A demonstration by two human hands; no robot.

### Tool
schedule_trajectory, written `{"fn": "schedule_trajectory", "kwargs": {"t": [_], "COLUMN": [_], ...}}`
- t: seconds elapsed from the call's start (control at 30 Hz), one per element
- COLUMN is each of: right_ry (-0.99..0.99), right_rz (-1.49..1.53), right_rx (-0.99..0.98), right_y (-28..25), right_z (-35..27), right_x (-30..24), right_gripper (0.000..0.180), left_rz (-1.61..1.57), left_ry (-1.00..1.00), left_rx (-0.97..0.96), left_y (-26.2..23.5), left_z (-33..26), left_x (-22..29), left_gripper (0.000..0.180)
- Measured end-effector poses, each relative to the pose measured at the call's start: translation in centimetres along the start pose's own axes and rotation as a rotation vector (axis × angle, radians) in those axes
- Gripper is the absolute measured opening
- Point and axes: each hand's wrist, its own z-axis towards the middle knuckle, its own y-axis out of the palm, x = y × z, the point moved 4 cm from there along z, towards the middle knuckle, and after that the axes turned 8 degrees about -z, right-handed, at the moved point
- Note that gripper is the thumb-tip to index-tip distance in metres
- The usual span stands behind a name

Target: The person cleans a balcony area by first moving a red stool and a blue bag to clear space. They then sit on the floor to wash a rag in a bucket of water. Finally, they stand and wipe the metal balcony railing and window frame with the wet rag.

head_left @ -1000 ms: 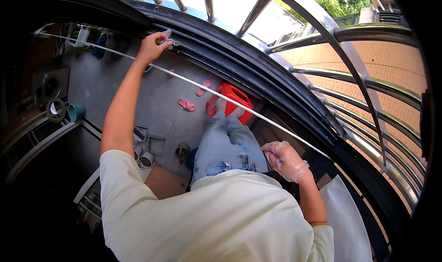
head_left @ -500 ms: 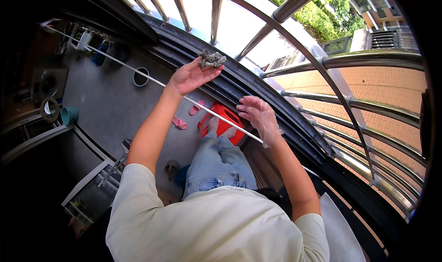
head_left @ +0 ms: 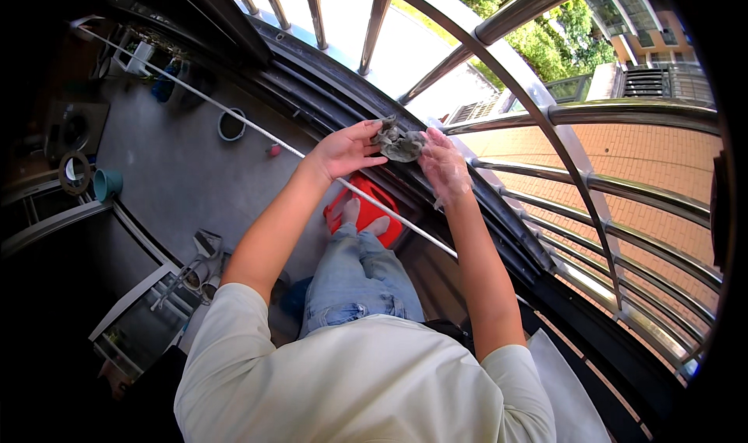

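Observation:
A crumpled grey-green rag [head_left: 400, 147] is stretched between my two hands, in front of the dark window frame. My left hand [head_left: 347, 151] is bare and pinches the rag's left end between thumb and fingers. On my right hand [head_left: 445, 166] is a clear plastic glove, loose and wrinkled at the wrist. Its fingers close on the rag's right end, though the exact grip is partly hidden by the glove and cloth. Below my hands, a thin white pole [head_left: 374, 197] runs diagonally past my forearms.
My bare feet stand on a red stool [head_left: 360, 184]. Beyond the window track [head_left: 312, 104], curved metal bars [head_left: 561, 170] close off the outside. On the floor to the left are a bucket [head_left: 231, 125] and a teal pot [head_left: 107, 184]. White-framed glass [head_left: 140, 318] stands lower left.
My left hand has moved right and lower with the rag. My gloved right hand has risen to it and taken hold of its other end. The rag is more spread out.

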Motion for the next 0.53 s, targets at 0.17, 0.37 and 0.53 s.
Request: {"fn": "schedule_trajectory", "kwargs": {"t": [0.17, 0.37, 0.53], "right_ry": [0.165, 0.228, -0.069], "right_rz": [0.039, 0.324, 0.420], "right_rx": [-0.231, -0.202, -0.077], "right_y": [-1.9, -1.2, -2.9], "right_z": [1.1, 1.0, 1.9], "right_x": [1.3, 0.9, -0.2], "right_gripper": [0.042, 0.024, 0.033], "left_rz": [-0.122, -0.218, -0.126], "left_ry": [-0.103, -0.147, -0.015], "left_rx": [-0.203, -0.162, 0.211], "left_y": [0.3, 2.0, 2.4], "left_z": [0.7, 2.0, 3.3], "left_x": [0.2, 1.3, 2.6], "left_gripper": [0.033, 0.033, 0.035]}}
